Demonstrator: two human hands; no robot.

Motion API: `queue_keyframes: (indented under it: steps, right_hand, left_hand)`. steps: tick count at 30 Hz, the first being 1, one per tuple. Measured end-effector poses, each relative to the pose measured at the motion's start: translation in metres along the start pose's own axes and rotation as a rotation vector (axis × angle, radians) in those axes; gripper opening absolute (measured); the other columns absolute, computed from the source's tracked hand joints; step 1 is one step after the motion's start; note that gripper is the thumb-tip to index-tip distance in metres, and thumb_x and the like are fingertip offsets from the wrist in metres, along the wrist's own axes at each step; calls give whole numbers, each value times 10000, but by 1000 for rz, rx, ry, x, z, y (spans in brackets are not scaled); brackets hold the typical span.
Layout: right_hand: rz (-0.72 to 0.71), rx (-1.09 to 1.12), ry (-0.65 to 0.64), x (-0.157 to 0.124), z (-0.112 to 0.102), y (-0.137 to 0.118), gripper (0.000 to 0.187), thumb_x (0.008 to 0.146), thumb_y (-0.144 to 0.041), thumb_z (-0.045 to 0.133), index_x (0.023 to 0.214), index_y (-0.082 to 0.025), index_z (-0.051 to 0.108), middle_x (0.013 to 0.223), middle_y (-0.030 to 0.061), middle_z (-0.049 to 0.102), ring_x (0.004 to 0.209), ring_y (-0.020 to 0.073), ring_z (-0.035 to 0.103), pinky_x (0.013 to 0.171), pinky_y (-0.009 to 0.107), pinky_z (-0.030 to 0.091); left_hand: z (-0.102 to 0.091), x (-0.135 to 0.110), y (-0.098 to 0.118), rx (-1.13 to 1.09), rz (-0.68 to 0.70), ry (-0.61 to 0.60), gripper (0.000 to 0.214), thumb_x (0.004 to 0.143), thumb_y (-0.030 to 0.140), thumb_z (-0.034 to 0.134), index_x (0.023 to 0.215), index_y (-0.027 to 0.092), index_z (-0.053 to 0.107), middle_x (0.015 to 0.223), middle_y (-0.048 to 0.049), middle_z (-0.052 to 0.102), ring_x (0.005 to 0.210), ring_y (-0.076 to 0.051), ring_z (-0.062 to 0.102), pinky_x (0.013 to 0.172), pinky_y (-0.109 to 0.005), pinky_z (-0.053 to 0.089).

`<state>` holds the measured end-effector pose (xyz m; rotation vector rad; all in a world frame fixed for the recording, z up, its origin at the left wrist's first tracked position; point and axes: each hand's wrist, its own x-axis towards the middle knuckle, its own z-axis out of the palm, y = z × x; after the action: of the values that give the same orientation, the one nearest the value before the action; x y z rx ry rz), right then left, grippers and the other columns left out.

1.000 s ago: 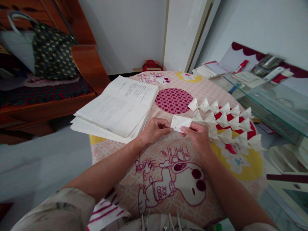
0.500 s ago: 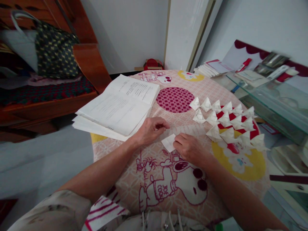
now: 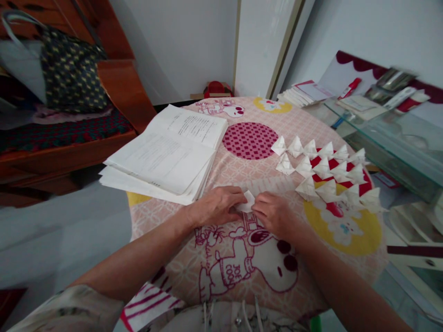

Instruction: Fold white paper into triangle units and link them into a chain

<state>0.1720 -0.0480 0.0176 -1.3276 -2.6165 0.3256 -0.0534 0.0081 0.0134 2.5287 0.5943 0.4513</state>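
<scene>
A small white folded paper piece (image 3: pixel 248 202) lies on the pink cartoon tablecloth (image 3: pixel 242 258), mostly covered by my two hands. My left hand (image 3: pixel 217 206) presses down on its left side with curled fingers. My right hand (image 3: pixel 273 213) pinches its right side with fingers closed. Several finished white folded paper triangles (image 3: pixel 325 173) sit in rows just to the right of my hands. An open stack of printed white sheets (image 3: pixel 166 154) lies to the upper left.
A glass-topped shelf (image 3: pixel 391 138) with booklets and packets stands at the right. A wooden bench (image 3: pixel 69 138) with a dark patterned bag (image 3: pixel 69 71) is at the left. A red object (image 3: pixel 216 88) sits on the floor beyond the table.
The paper piece has come down from the air onto the cloth. My left hand has moved in and now presses on it together with my right hand.
</scene>
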Motion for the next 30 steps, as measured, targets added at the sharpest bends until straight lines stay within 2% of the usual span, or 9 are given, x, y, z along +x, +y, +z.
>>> queue_keyframes:
  steps: [4,8,18,24,30]
  right_hand:
    - [98,284,108,3,0,7,186,901,-129,648,728,-172,700,779,29,635,770,152,592,710,276,435]
    - [221,436,104,5,-6,7,130,866,-130,669,767,-185,735,758,12,648,727,142,603,681,266,428]
    - [416,354,26,8,-9,6,207,874,-198,614,672,-188,658,640,2,618,638,149,544,612,276,356]
    - [502,367,-50,16,-10,8,215,863,-208,605,649,-196,624,601,-2,609,586,146,539,559,275,317]
    - [559,357,-23,20,-6,9,183,855,-227,616,676,-190,632,593,4,611,588,151,544,551,271,320]
  left_hand:
    - [2,0,-3,-103,-10,37,75,885,168,651,939,134,692,945,-71,672,857,-163,635,758,-262,473]
    - [4,3,-6,-215,-109,107,113,875,117,613,819,139,709,895,-52,683,781,-129,628,712,-234,464]
    - [4,14,-3,-173,-362,159,127,848,164,665,728,149,705,772,-13,678,717,-116,601,697,-246,427]
    - [5,20,-4,-85,-450,139,148,849,198,675,714,149,711,731,-19,671,669,-115,573,641,-250,389]
    - [6,23,-4,-31,-511,130,132,827,217,696,723,145,730,722,-30,686,644,-114,564,626,-252,377]
